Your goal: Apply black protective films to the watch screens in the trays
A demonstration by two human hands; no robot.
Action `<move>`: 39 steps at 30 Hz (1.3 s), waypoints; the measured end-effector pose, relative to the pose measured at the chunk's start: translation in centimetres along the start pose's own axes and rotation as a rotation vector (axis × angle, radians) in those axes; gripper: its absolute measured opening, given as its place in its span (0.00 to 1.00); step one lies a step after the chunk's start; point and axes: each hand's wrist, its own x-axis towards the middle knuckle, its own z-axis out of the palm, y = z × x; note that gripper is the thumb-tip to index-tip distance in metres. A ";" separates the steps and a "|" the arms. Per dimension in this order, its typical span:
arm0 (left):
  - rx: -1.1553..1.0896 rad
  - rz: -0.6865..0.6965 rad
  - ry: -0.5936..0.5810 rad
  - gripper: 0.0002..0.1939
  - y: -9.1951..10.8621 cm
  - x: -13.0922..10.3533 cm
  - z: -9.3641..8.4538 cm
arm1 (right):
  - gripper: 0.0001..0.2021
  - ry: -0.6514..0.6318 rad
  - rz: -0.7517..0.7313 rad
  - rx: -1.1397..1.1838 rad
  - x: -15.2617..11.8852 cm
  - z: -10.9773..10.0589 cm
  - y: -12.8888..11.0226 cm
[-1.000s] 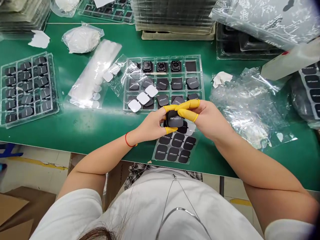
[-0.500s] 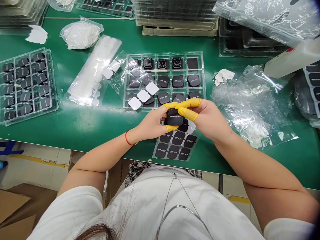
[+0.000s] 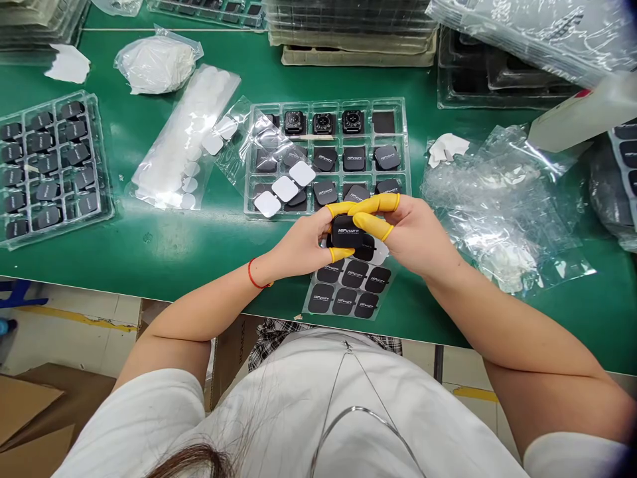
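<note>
Apparently adjusting a black piece (image 3: 344, 236).
Left hand (image 3: 304, 245) fingers grip its edges; right hand (image 3: 417, 232) fingers pinch its corner; next likely needs steadiness.

One left hand (image 3: 303, 242) and one right hand (image 3: 421, 232) are holding one black case (image 3: 348, 234) in front of the middle tray (image 3: 405, 143). Three uncovered watch-like modules (image 3: 323, 123) are sitting inside it, five white pads (image 3: 285, 189) are lying over or left of it, and six labels (image 3: 355, 273) in two rows are lying in front.
</note>
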 end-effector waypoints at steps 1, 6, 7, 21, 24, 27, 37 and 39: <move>-0.005 -0.001 0.000 0.30 0.0 0.0 0.0 | 0.08 -0.001 -0.007 -0.010 0.0 0.0 0.0; -0.027 -0.007 0.008 0.30 0.0 0.1 0.1 | 0.08 0.043 -0.128 -0.242 0.0 -0.3 0.2; -0.030 -0.011 0.011 0.30 -0.1 0.1 0.1 | 0.08 0.081 -0.193 -0.347 0.0 -0.3 0.3; -0.121 -0.066 0.037 0.37 -0.8 0.5 -0.1 | 0.10 0.532 -0.270 -0.605 11.3 -5.4 -0.1; -0.090 -0.027 0.026 0.27 -1.0 0.5 -0.3 | 0.14 0.554 -0.094 -0.787 16.4 -7.8 0.9; -0.044 0.006 0.003 0.24 -1.0 0.5 -0.4 | 0.15 0.400 -0.072 -0.891 18.5 -8.0 1.4; -0.084 -0.004 0.029 0.25 -1.6 0.6 -0.7 | 0.11 -0.040 -0.278 -1.222 20.5 -5.1 -0.8; -0.095 -0.013 0.035 0.25 -1.7 0.7 -0.6 | 0.13 0.041 -0.311 -1.188 20.3 -4.8 -0.4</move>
